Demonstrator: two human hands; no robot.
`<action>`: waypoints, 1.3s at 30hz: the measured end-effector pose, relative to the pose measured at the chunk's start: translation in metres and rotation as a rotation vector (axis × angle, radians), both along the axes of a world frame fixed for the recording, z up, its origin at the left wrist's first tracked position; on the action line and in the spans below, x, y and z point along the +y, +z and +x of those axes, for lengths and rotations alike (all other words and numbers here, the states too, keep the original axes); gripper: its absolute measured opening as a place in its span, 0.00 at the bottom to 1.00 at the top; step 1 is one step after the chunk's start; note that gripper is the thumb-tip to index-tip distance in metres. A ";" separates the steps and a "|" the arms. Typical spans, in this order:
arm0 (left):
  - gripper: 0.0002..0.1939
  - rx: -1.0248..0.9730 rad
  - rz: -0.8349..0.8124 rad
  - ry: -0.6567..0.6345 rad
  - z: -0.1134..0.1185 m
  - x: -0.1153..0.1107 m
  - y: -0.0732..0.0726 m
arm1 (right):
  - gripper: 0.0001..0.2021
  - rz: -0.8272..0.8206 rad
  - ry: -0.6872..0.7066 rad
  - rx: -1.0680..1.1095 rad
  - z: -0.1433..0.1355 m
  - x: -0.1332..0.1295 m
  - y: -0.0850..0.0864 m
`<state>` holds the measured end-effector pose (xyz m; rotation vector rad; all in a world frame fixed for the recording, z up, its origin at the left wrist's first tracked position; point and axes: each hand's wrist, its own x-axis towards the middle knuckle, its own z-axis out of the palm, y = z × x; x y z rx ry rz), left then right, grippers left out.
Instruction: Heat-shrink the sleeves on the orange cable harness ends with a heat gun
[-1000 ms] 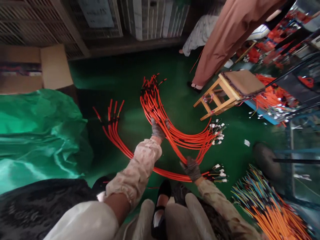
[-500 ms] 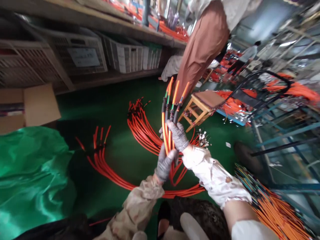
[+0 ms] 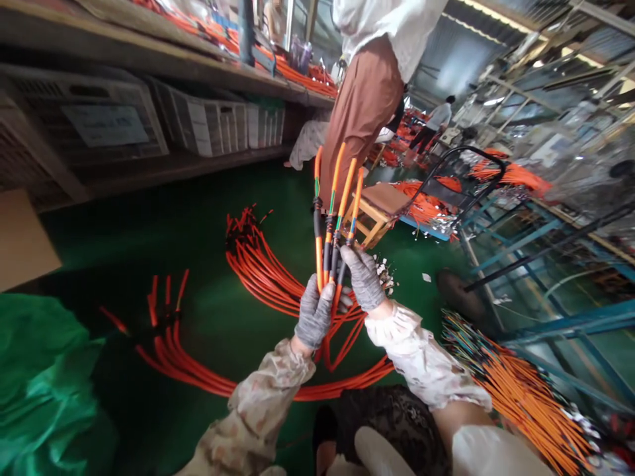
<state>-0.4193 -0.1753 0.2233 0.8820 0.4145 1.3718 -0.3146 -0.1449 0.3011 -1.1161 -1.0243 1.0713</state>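
Several orange cables with black sleeves stand upright in front of me, their tips fanned apart at the top. Green and blue wires show just above the sleeves. My left hand, in a grey glove, is closed around the cables below the sleeves. Higher up, my right hand, gloved too, pinches the rightmost cable at its black sleeve. Below the hands the cables bend down toward the floor. A thick bundle of orange cables lies behind them, and a smaller curved bundle lies nearer to me.
A person in brown trousers stands ahead beside a wooden stool. Plastic crates sit under the bench at left. Green sheeting lies at lower left. On the right are a blue-framed cart and an orange cable pile.
The view has shifted to the right. The cable tips are spread wider. My right hand has moved from among the cables to the rightmost one, while my left hand keeps its hold.
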 end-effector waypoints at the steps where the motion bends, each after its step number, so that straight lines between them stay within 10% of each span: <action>1: 0.25 0.001 0.012 -0.008 -0.002 0.001 -0.001 | 0.21 -0.023 0.028 0.022 -0.005 -0.005 -0.001; 10: 0.21 0.126 0.060 0.251 -0.010 -0.008 -0.024 | 0.25 0.033 -0.033 0.294 -0.023 0.004 0.006; 25: 0.28 0.328 0.317 0.289 -0.009 -0.014 -0.073 | 0.19 0.026 0.175 0.354 -0.008 -0.001 0.024; 27: 0.38 0.188 0.290 0.189 -0.017 -0.001 -0.059 | 0.19 0.012 0.226 0.333 -0.014 -0.007 0.022; 30: 0.51 -0.078 0.147 -0.006 -0.043 0.032 0.000 | 0.20 -0.038 0.366 0.326 -0.031 -0.023 0.017; 35: 0.33 -0.018 0.016 -0.466 -0.093 0.062 0.126 | 0.18 -0.171 0.678 0.314 -0.067 -0.047 0.013; 39: 0.34 0.043 0.200 -0.533 -0.119 0.059 0.177 | 0.21 -0.113 0.835 0.149 -0.078 -0.041 -0.011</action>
